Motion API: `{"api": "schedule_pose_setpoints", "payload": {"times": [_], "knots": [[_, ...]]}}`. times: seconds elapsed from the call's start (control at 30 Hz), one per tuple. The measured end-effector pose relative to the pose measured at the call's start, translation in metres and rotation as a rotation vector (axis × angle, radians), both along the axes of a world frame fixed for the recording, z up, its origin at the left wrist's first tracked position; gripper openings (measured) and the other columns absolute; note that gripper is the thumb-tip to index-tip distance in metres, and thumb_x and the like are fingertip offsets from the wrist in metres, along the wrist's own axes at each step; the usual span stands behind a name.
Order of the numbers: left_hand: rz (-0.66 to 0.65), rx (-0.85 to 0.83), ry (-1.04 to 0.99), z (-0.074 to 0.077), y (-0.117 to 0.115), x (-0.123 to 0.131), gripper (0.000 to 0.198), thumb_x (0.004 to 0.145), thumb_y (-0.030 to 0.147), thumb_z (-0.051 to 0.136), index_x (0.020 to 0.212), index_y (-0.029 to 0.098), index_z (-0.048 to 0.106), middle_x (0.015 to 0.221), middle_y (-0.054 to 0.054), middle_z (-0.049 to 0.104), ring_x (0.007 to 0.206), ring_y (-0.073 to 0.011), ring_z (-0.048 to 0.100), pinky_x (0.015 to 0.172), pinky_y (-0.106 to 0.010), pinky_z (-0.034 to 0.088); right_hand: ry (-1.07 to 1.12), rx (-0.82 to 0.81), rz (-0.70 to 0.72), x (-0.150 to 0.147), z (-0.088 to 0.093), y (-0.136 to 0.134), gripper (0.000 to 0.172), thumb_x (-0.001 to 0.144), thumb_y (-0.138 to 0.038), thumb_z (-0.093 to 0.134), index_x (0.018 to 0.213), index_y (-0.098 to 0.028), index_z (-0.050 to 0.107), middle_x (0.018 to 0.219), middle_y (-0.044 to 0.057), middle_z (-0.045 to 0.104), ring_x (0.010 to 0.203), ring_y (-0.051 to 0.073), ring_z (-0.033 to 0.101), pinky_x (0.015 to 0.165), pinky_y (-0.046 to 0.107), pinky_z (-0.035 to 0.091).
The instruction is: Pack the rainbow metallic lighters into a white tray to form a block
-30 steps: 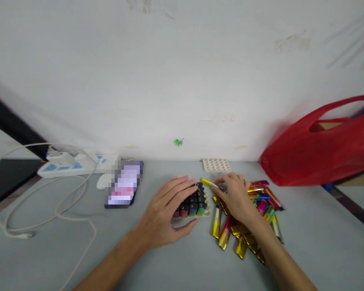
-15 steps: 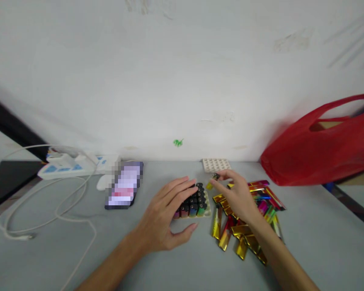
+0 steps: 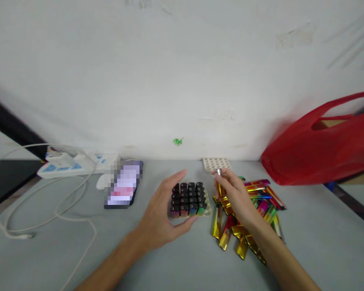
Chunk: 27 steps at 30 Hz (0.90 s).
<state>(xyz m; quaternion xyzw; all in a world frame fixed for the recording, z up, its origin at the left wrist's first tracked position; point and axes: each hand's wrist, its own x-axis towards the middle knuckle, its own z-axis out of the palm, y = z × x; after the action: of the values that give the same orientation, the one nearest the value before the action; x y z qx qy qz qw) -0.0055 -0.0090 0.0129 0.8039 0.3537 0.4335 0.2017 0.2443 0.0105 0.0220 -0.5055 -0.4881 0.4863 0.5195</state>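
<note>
Grey smooth tabletop [image 3: 127, 246]. Left hand [image 3: 159, 218], thumb and fingers parted wide — contact unclear — curves round upright black-topped coloured lighters [image 3: 188, 197] at its two o'clock, perhaps to keep rows square in cream moulded tray [image 3: 208, 204]. Right hand [image 3: 237, 198] pinches upright gold silver-capped lighter [image 3: 221, 190], likely for control; glossy multicoloured slim lighters [image 3: 262, 207] heap from its three to seven o'clock.

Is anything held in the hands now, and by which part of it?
The right hand pinches one lighter by its gold body, silver end up. The left hand curves around the lighter tray; whether it grips cannot be told.
</note>
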Motion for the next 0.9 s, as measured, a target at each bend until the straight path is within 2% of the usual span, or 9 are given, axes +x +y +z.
{"api": "schedule_pose_setpoints", "payload": {"times": [0.07,0.13,0.23,0.33,0.5,0.63,0.77,0.9], "knots": [[-0.013,-0.185,-0.155,-0.002,0.003,-0.001,0.106,0.083,0.031,0.096,0.17,0.031,0.034,0.171,-0.018,0.048,0.153,-0.0398,0.056,0.129,-0.064,0.047,0.048,-0.065,0.029,-0.003,0.0,-0.001,0.031,0.094,-0.052,0.075,0.106,-0.025,0.067,0.077,-0.002,0.068,0.056,0.016,0.054,0.052,0.029,0.039],[-0.116,-0.381,-0.253,-0.004,0.008,-0.004,0.114,0.076,0.034,0.103,0.168,0.034,0.036,0.171,-0.019,0.048,0.151,-0.0404,0.058,0.123,-0.061,0.054,0.071,-0.115,0.058,-0.005,0.0,-0.002,0.028,0.091,-0.048,0.076,0.105,-0.025,0.068,0.073,-0.003,0.067,0.054,0.015,0.05,0.049,0.028,0.035],[-0.223,-0.618,-0.305,-0.005,0.014,-0.008,0.118,0.07,0.028,0.107,0.167,0.036,0.039,0.169,-0.019,0.051,0.143,-0.0389,0.065,0.099,-0.048,0.07,0.121,-0.133,0.067,-0.006,0.001,-0.004,0.026,0.091,-0.045,0.077,0.102,-0.023,0.069,0.064,-0.006,0.057,0.051,0.012,0.04,0.048,0.027,0.029],[-0.233,-0.742,-0.364,-0.007,0.015,-0.007,0.118,0.069,0.02,0.104,0.166,0.036,0.039,0.163,-0.018,0.055,0.125,-0.0331,0.074,0.081,-0.036,0.072,0.171,-0.122,0.081,-0.006,0.001,-0.004,0.025,0.092,-0.044,0.076,0.102,-0.022,0.07,0.06,-0.009,0.046,0.049,0.011,0.031,0.048,0.027,0.021],[-0.209,-0.774,-0.359,-0.011,0.014,-0.005,0.117,0.067,0.01,0.099,0.165,0.035,0.041,0.156,-0.014,0.059,0.105,-0.0248,0.079,0.08,-0.034,0.07,0.163,-0.101,0.083,-0.001,-0.002,-0.002,0.031,0.097,-0.05,0.069,0.104,-0.02,0.072,0.058,-0.008,0.046,0.048,0.012,0.029,0.05,0.03,0.019],[-0.181,-0.741,-0.276,-0.015,0.015,-0.007,0.117,0.068,0.007,0.094,0.167,0.035,0.039,0.152,-0.013,0.061,0.081,-0.0159,0.077,0.074,-0.034,0.068,0.21,-0.107,0.037,0.002,-0.007,0.002,0.036,0.097,-0.055,0.07,0.101,-0.02,0.076,0.059,-0.004,0.054,0.053,0.015,0.04,0.054,0.031,0.03],[-0.142,-0.705,-0.249,-0.019,0.017,-0.008,0.129,0.066,0.01,0.098,0.173,0.035,0.03,0.151,-0.015,0.061,0.091,-0.0233,0.08,0.079,-0.039,0.069,0.247,-0.072,-0.027,0.001,-0.011,0.004,0.027,0.092,-0.047,0.08,0.094,-0.02,0.076,0.066,-0.002,0.061,0.061,0.017,0.05,0.06,0.032,0.038],[-0.123,-0.676,-0.235,-0.02,0.018,-0.008,0.131,0.065,0.013,0.1,0.174,0.034,0.029,0.15,-0.014,0.063,0.102,-0.0279,0.08,0.088,-0.044,0.069,0.296,-0.086,0.011,-0.002,-0.01,0.001,0.027,0.093,-0.047,0.079,0.099,-0.021,0.076,0.067,-0.003,0.061,0.056,0.016,0.05,0.055,0.03,0.037]]}}
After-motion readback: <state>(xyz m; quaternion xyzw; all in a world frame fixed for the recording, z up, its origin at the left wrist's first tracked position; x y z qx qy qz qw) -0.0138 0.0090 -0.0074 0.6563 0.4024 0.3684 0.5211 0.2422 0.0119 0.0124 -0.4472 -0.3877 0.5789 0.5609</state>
